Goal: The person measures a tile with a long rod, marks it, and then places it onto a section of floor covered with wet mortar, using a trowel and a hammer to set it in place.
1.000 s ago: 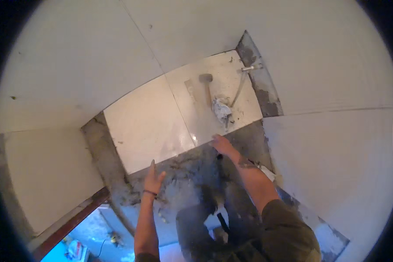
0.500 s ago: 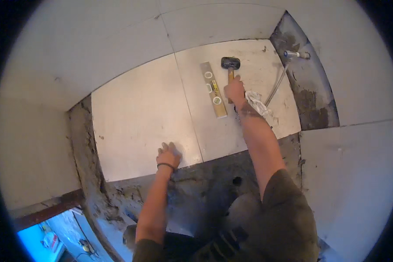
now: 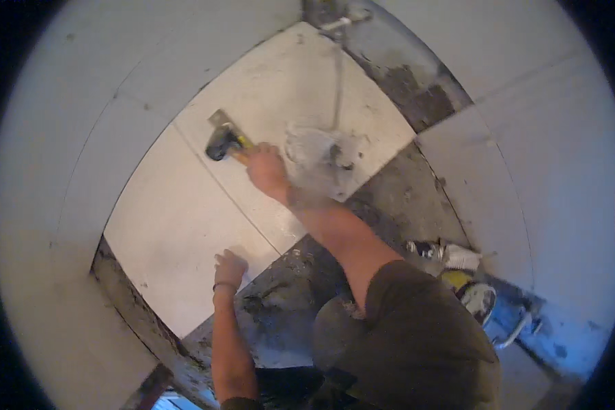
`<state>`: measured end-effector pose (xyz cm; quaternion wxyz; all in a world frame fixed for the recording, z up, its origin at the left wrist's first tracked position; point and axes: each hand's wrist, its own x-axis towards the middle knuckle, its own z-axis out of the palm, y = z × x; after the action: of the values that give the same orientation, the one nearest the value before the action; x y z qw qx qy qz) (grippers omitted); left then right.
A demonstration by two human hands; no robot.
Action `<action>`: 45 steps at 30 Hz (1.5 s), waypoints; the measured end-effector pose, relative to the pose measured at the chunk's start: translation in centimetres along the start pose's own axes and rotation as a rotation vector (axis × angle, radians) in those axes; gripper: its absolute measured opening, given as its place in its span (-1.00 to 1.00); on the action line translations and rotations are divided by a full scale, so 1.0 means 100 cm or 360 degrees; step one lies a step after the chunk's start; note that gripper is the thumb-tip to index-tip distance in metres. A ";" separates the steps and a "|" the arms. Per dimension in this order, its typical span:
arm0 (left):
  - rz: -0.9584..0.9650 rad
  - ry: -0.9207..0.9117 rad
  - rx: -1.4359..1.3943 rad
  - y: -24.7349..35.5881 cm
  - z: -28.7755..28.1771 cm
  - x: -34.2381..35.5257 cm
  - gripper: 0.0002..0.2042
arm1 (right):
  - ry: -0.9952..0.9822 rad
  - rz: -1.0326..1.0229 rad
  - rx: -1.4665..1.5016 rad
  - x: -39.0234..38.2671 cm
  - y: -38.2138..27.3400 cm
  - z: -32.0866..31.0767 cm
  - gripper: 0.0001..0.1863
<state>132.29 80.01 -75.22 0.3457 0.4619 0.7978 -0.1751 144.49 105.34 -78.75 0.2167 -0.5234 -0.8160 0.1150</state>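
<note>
My right hand (image 3: 267,164) grips a mallet by its wooden handle; the black head (image 3: 220,147) is over the yellowish spirit level (image 3: 219,119) near the seam between two large off-white tiles (image 3: 157,232). My left hand (image 3: 230,268) rests on the left tile near its lower edge, fingers apart. A crumpled whitish rag (image 3: 307,150) lies on the right tile, with some dark bits beside it. A flexible hose (image 3: 338,82) runs from a metal wall fitting (image 3: 336,24) down toward the rag, blurred.
Tiled walls (image 3: 68,171) rise around the floor. Bare grey mortar (image 3: 273,307) borders the tiles below, and exposed grey wall (image 3: 417,92) surrounds the fitting. At the lower right are tools and containers (image 3: 477,301) and a white pipe (image 3: 512,335). A reddish sill (image 3: 150,386) shows lower left.
My right hand has gone from the lower tile edge to the mallet, which it now carries leftward over the level. My left hand moved onto the tile. The view has turned.
</note>
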 end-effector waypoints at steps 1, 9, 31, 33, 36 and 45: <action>0.0025 -0.0038 -0.0029 -0.005 -0.002 -0.004 -0.39 | -0.0121 -0.0122 0.0020 -0.002 -0.004 -0.007 -0.74; 0.0322 0.0053 -0.0934 -0.039 -0.008 0.011 -0.35 | -0.0724 -0.0149 0.0998 -0.064 -0.031 -0.126 -0.54; 0.0072 0.1154 -0.3010 0.014 -0.144 -0.180 -0.59 | -0.1263 0.0081 0.0618 -0.079 -0.001 -0.310 -0.49; -0.0046 0.1115 -0.3230 -0.014 -0.156 -0.267 -0.57 | -0.1350 0.0045 0.0438 -0.074 -0.017 -0.353 -0.68; -0.0210 0.1080 -0.3802 -0.035 -0.125 -0.361 -0.62 | -0.1487 -0.0121 0.0178 -0.064 -0.034 -0.410 -0.83; -0.0943 0.1842 -0.4437 -0.152 -0.013 -0.682 -0.61 | -0.2386 -0.0881 -0.0051 -0.113 -0.248 -0.463 -0.71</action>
<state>141.52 31.01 -26.28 0.0960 -0.3858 0.4037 0.8240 150.52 82.69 -30.36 -0.3765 -0.0883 -0.8462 0.3666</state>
